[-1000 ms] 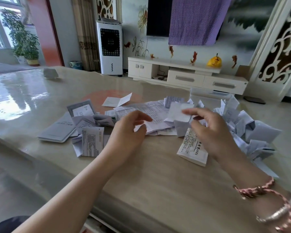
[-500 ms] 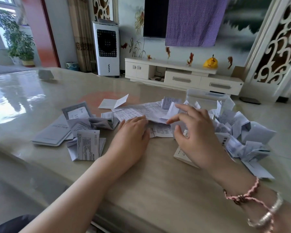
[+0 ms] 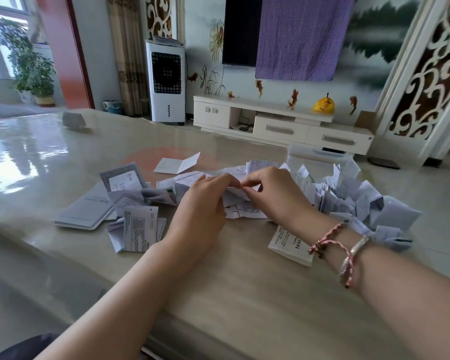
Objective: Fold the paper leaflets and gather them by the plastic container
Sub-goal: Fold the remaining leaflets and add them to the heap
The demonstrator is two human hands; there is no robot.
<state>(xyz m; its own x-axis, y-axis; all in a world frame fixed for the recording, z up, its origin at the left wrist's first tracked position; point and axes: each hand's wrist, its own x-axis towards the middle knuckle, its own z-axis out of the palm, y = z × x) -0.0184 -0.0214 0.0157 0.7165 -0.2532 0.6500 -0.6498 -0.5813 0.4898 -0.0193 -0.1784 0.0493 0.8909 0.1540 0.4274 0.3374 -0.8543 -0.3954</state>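
Leaflet (image 3: 240,203) pinched by left hand (image 3: 202,211) and right hand (image 3: 276,197), bare table (image 3: 231,294) toward near edge

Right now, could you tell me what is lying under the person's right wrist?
A folded printed leaflet lies flat on the table, partly under the right wrist with its bracelets. Its far edge is covered by the arm, so its full extent is hidden.

Folded leaflets (image 3: 361,203) right, before the plastic container (image 3: 320,162) — unfolded leaflets (image 3: 130,214) left.

White TV cabinet (image 3: 283,126), purple cloth (image 3: 302,37), bright window (image 3: 0,40) left.
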